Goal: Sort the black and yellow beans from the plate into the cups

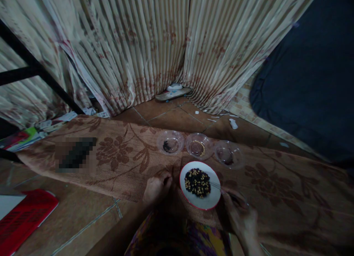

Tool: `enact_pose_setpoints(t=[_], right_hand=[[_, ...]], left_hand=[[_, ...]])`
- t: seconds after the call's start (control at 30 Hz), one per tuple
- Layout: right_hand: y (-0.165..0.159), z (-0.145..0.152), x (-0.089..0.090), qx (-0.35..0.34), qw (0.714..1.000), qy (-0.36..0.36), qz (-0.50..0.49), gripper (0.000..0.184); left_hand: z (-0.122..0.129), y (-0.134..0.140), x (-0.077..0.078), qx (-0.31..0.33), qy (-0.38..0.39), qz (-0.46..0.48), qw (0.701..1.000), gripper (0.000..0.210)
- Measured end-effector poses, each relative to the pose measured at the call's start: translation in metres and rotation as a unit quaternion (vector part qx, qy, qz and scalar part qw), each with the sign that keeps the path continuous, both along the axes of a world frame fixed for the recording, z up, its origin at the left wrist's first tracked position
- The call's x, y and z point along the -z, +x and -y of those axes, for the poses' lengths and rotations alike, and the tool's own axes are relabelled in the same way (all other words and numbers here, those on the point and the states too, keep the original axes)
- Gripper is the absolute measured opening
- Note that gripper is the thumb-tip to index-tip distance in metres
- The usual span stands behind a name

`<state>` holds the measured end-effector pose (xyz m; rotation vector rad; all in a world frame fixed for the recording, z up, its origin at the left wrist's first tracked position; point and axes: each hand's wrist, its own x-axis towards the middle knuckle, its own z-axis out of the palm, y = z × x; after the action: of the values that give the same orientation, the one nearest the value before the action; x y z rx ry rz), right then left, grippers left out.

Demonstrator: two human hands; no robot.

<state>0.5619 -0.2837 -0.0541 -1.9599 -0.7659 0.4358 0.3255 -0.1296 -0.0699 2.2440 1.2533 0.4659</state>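
Observation:
A white plate with a red rim (212,200) lies in front of me, bearing a mixed pile of black and yellow beans or seeds (197,182). From the right, my right hand (239,211) is closed on thin metal tweezers (215,184), whose tips reach over the plate beside the pile. Left of the plate, my left hand (157,188) rests on the cloth with its fingers curled; whether anything is inside them is hidden. Behind the plate stand three clear plastic bowls: the left bowl (170,141) holds some black pieces, the middle bowl (197,145) yellow ones, the right bowl (228,154) a few dark ones.
A brown floral cloth (116,153) covers the low bench. A blurred dark object (77,153) lies on its left part. Beyond are striped curtains (132,46), a skateboard (173,94) and scraps on the tiled floor. A red item (33,215) is at lower left.

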Motion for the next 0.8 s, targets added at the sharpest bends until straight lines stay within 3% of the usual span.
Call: enact_pose_setpoints(t=[0.47, 0.63, 0.8], right_hand=[[0.002, 0.001, 0.003, 0.053, 0.996, 0.069, -0.016, 0.03], [0.013, -0.007, -0.024, 0.079, 0.992, 0.09, 0.025, 0.029], [0.055, -0.032, -0.045, 0.123, 0.97, 0.172, 0.12, 0.031]], left_hand=[[0.0, 0.0, 0.001, -0.009, -0.009, -0.011, 1.0, 0.014], [0.0, 0.0, -0.001, -0.007, -0.01, -0.012, 1.0, 0.014], [-0.001, -0.001, -0.002, -0.002, -0.015, -0.011, 1.0, 0.014]])
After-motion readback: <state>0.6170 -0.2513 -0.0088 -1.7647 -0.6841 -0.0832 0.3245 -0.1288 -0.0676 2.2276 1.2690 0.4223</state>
